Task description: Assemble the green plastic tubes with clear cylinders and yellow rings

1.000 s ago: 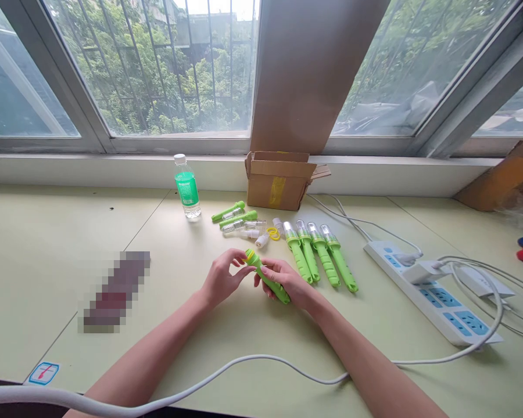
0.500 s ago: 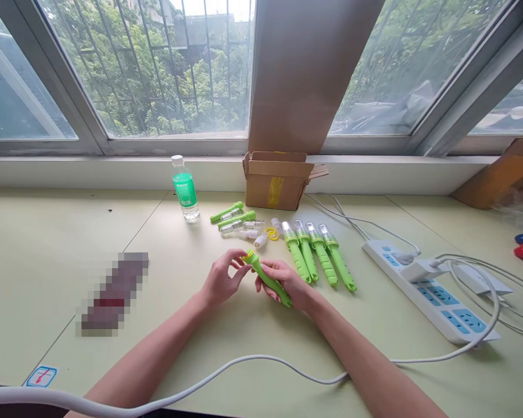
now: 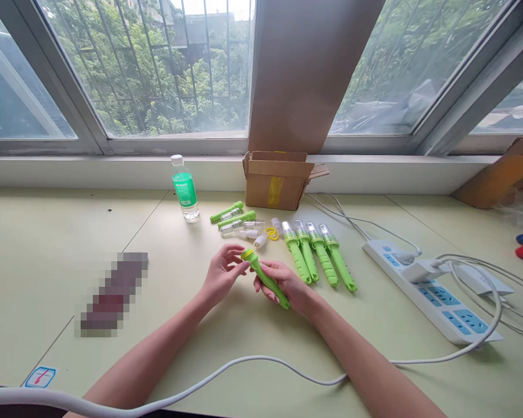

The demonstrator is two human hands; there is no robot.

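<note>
In my right hand [image 3: 281, 283] is a green plastic handle [image 3: 264, 276], tilted with its yellow-ringed top toward the upper left. The fingers wrap round its middle and lower part. My left hand [image 3: 225, 271] is at the yellow-ringed end, thumb and fingertips against the rim; some of its fingers are partly hidden. Just beyond lie a white cylindrical piece [image 3: 260, 240] and yellow rings [image 3: 271, 233]. On the right, several green sticks with clear caps [image 3: 320, 255] lie side by side. Loose green handles [image 3: 237, 220] and clear tubes [image 3: 232, 226] lie farther back.
A water bottle [image 3: 185, 188] stands at the back left, beside an open cardboard box [image 3: 275, 183]. A white power strip [image 3: 431, 296] with plugs and cables is on the right. A white cable [image 3: 244, 358] crosses the table's front, near my forearms. A pixelated item [image 3: 113, 296] lies left.
The yellow-ringed end of the handle has shifted slightly left, and more of the yellow rim shows. My left fingers have moved a little along it. Everything else stays put.
</note>
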